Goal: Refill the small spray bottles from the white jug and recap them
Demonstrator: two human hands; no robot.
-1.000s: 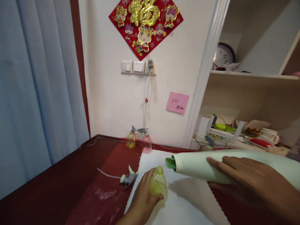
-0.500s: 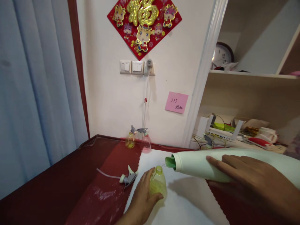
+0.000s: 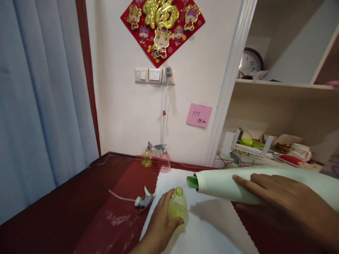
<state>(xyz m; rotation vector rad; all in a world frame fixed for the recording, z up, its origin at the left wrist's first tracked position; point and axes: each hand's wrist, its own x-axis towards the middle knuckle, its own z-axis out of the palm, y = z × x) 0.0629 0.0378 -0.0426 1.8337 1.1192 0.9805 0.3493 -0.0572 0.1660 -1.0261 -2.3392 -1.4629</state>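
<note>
My left hand (image 3: 159, 225) is wrapped around a small yellow-green bottle (image 3: 178, 208) with no cap, standing upright on a white cloth (image 3: 206, 229). My right hand (image 3: 286, 208) grips a large pale green bottle (image 3: 254, 185) tipped on its side. Its green spout (image 3: 192, 182) points at the small bottle's open neck, just above and to the right of it. A grey spray head (image 3: 144, 201) with a thin tube lies on the red table to the left of the small bottle.
Two small spray bottles (image 3: 156, 158) stand at the back of the red table (image 3: 79, 197) by the wall. A cluttered shelf (image 3: 265, 148) is at the right, a blue curtain (image 3: 39, 106) at the left. A cable hangs from a wall socket (image 3: 168, 76).
</note>
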